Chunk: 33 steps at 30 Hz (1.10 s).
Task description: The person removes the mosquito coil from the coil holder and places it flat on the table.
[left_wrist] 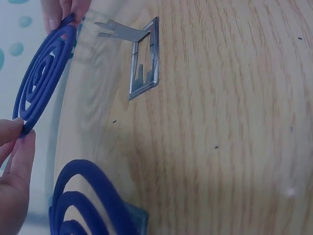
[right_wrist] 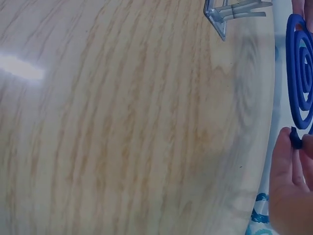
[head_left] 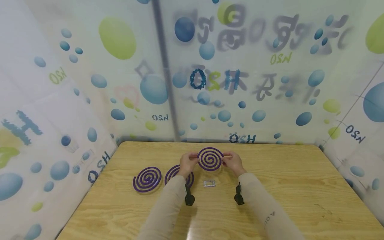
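Note:
Both hands hold a purple mosquito coil [head_left: 211,159] up above the far part of the table, its spiral face towards the head camera. My left hand [head_left: 188,164] pinches its left rim between thumb and fingers. On the opposite side, my right hand [head_left: 234,162] pinches the coil's outer end, seen close up in the right wrist view. A small metal coil stand [left_wrist: 155,54] lies below the held coil, with a bent prong sticking up. Another mosquito coil [head_left: 168,175] is partly hidden behind the left forearm. Further left is a third mosquito coil [head_left: 147,178].
The wooden table [head_left: 300,186] reaches back to a wall covering [head_left: 258,60] printed with bubbles and letters. In the left wrist view, a greyish flat piece [left_wrist: 139,215] shows under the nearer coil's edge. Dark straps hang below both wrists.

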Each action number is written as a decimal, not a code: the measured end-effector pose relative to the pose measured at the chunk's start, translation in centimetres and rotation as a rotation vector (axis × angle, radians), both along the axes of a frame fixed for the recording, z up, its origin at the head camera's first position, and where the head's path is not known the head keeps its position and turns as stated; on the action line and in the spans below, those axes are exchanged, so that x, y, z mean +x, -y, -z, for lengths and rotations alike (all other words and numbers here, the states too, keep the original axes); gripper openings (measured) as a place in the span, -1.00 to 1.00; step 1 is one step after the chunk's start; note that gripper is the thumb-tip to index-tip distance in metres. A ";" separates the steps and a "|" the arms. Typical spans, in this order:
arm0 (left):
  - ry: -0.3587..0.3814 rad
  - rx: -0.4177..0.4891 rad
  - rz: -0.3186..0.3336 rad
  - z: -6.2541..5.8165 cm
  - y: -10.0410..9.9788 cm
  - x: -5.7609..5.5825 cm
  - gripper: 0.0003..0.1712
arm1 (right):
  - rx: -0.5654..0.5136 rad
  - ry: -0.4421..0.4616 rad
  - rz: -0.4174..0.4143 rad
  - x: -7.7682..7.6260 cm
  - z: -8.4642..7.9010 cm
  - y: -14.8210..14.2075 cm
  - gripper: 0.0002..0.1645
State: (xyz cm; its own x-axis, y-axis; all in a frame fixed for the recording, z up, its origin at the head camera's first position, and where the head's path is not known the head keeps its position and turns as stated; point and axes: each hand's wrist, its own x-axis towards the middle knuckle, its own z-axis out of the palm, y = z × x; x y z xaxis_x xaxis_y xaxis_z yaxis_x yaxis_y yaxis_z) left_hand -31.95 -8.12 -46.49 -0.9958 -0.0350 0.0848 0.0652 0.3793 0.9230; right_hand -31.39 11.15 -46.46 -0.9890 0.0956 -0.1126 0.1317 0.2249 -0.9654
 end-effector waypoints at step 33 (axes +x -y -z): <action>0.028 -0.089 -0.003 1.7 -0.8 -0.5 -0.72 | 0.109 0.026 0.044 -0.1 2.3 -0.6 -0.70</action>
State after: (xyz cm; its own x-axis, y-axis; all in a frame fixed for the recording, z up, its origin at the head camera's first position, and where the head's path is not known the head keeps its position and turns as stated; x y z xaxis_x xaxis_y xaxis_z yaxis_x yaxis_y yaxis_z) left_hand -32.43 -7.36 -48.18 -0.9977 -0.0318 0.0596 0.0383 0.4602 0.8870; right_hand -31.53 11.70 -48.73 -0.9805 0.1520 -0.1248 0.1685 0.3214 -0.9319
